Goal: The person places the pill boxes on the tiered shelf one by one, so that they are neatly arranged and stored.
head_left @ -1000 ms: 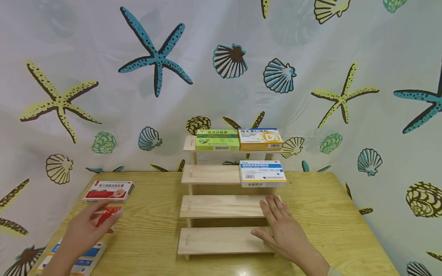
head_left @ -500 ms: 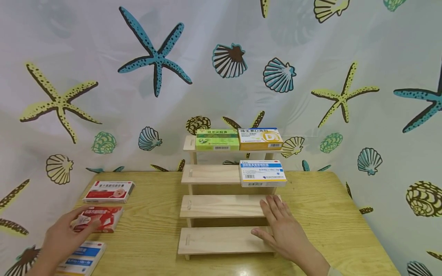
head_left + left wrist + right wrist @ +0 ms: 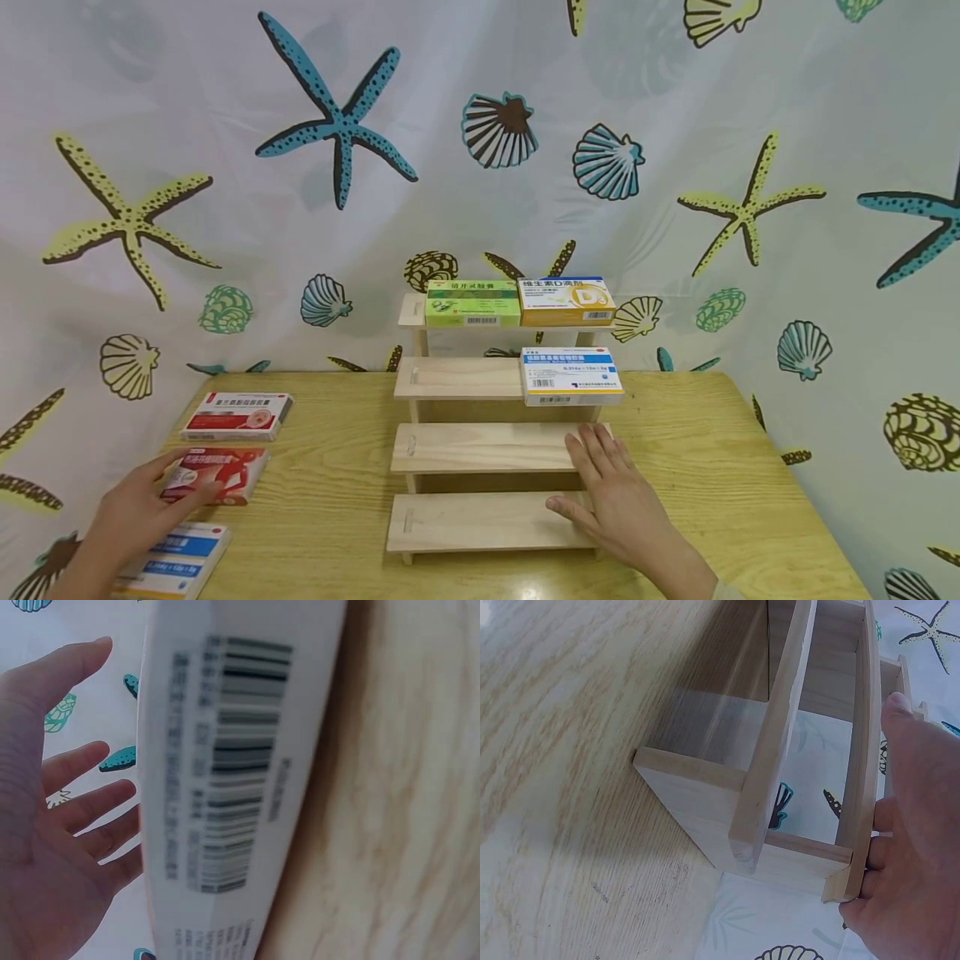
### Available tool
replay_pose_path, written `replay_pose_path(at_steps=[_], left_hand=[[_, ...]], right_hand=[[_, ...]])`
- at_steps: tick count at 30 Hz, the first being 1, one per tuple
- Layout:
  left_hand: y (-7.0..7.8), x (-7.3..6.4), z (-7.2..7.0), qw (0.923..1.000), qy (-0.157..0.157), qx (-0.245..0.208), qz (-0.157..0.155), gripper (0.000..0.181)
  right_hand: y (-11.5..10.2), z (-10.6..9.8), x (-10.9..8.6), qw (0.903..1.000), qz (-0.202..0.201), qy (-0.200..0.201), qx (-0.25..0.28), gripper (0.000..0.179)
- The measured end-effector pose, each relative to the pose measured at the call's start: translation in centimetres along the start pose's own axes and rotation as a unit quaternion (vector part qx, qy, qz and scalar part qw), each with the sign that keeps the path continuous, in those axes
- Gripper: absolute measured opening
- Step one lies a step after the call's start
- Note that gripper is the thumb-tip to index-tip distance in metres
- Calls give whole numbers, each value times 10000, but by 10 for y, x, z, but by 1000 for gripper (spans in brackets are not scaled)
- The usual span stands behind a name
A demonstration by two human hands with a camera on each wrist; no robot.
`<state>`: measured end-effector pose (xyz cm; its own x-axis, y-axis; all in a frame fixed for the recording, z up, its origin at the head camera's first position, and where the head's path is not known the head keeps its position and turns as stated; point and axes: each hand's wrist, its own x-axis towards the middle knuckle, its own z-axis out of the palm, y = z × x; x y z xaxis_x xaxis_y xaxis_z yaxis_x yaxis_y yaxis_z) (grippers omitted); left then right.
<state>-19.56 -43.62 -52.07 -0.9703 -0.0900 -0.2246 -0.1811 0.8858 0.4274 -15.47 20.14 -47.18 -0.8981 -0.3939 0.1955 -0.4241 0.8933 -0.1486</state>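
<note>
one red box (image 3: 227, 467), white-lettered, lay by the left hand (image 3: 129, 512), fingers apart. the right hand (image 3: 621, 504), straight-fingered, touched the stand (image 3: 480, 523).

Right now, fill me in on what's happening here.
A person's left hand is spread over a red box; contact is unclear. The right hand rests on a wooden rack. Its upper two tiers hold a green box, an orange box and a blue box; a white box lies on the table.
</note>
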Motion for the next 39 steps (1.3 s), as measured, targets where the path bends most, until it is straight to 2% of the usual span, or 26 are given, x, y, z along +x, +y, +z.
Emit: replay_pose_path(at_steps=[6,10,17,24,33,39], left_hand=[[-3,6,5,9996,-172,-180,-138,118],[-8,9,10,9994,-134,-298,-125,122],[-8,11,11,9999,-18,-145,30,119],[-4,12,10,9990,-324,-172,-269,128],[-5,16,14,9988,-438,122,-192,125],[1,14,12,9985,-515,191,-66,134]], right_hand=[[-1,0,0,10000,-27,57,-34,85],[-1,0,1,10000,-26,61,-46,84],[-1,0,1,9999,-53,107,-77,84],[-2,0,1,9999,-52,98,-103,84],[-2,1,1,10000,-20,65,-58,84],[-2,1,1,9999,-45,104,-88,84]])
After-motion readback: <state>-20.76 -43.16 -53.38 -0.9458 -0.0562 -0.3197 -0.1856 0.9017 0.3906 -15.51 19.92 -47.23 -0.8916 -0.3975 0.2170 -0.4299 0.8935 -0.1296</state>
